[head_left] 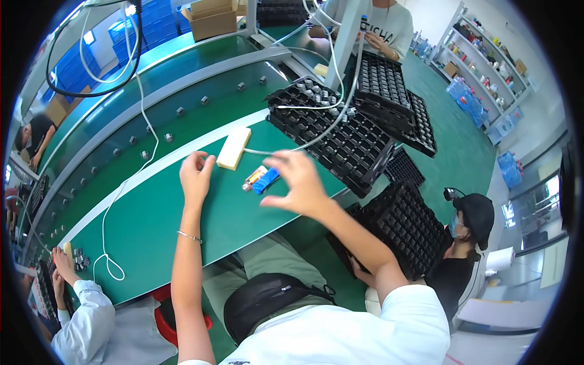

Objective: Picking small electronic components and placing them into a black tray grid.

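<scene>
My right hand (301, 182), slightly blurred, is spread with thumb and fingers apart and nothing between them. It hovers beside a bright blue piece (266, 180) that looks like a wrapped bundle or cloth. Touching that on its left lies a small shiny cylinder (252, 179), orange and silver; its exact kind is unclear. My left hand (198, 173) is loosely curled over the green table, thumb apart from the bent fingers, with no held thing visible. Between and beyond the hands rests a cream-coloured foam block (233, 148).
Black compartment trays (340, 137) stand at the table's right end, some holding small metal parts. Beyond the white rail, similar parts (169, 138) sit on a green conveyor (201, 121). A white cord (115, 194) hangs across the left side. A capped person (471, 225) is close at right.
</scene>
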